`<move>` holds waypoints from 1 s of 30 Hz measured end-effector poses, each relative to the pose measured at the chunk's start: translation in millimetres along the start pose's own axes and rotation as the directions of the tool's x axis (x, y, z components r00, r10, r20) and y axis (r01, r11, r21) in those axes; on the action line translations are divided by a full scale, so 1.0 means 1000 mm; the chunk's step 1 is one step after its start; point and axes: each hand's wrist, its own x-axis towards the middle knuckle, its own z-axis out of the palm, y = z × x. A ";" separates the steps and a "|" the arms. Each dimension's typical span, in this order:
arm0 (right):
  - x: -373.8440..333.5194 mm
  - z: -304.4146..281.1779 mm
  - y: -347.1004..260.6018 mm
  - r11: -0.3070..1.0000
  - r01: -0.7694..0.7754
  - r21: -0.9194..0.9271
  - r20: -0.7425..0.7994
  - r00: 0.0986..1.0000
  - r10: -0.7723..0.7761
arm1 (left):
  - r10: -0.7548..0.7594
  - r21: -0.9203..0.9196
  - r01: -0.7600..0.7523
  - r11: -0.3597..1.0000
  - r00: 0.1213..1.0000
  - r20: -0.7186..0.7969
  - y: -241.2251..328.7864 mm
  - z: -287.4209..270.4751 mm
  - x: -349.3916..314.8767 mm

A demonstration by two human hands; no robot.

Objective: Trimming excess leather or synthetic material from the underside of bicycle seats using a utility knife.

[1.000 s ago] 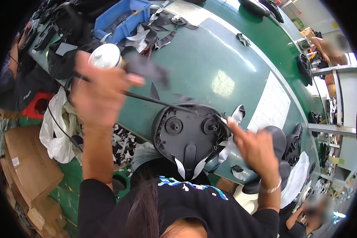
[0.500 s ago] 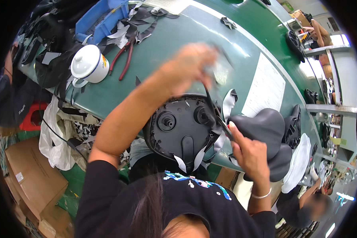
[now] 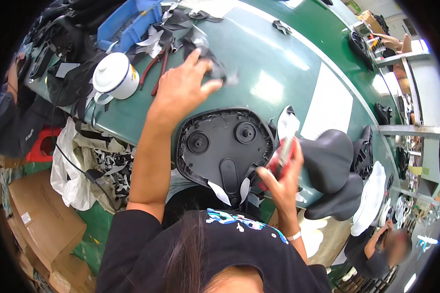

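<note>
An upturned black bicycle saddle (image 3: 214, 165) sits at the table's near edge, showing its base with two round posts. White-backed flaps hang at its narrow end. My left hand (image 3: 181, 88) is open beyond the saddle, fingers spread. Close to its fingertips is a blurred black scrap (image 3: 211, 58), apparently loose from the hand. On the saddle's right, my right hand (image 3: 286, 183) is closed around a red-handled tool (image 3: 283, 157) with a grey metal part, smeared by motion; its exact kind is unclear. A curled white-and-black scrap (image 3: 285, 119) lies just behind it.
A white lidded mug (image 3: 113, 78), red-handled pliers (image 3: 163, 69) and a blue bin (image 3: 127, 24) stand at the left among black scraps. Black saddles (image 3: 325, 158) rest at the right, near a white sheet (image 3: 330, 105). Another person (image 3: 376, 254) is at the lower right.
My left hand has moved left, away from the saddle's right edge, and its fingers have spread. The black strip stretched from that edge is gone from there. My right hand has tilted its tool upward.
</note>
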 end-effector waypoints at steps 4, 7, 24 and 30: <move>0.049 -0.004 0.019 0.992 0.043 0.117 -0.030 0.999 -0.040 | -0.091 -0.282 0.166 0.945 0.961 0.263 0.008 -0.023 0.001; 0.089 -0.033 -0.015 0.986 0.142 0.087 0.029 0.989 -0.145 | 0.247 -0.533 0.252 0.808 0.676 0.694 -0.008 0.007 0.023; 0.598 -0.027 0.004 0.914 0.106 0.391 -0.079 0.994 -0.081 | -0.071 -0.705 0.001 0.709 0.995 -0.070 0.038 0.122 0.138; 0.761 0.046 -0.034 0.842 0.153 0.517 -0.093 0.988 -0.123 | -0.014 -0.694 -0.011 0.720 0.999 -0.031 0.039 0.111 0.140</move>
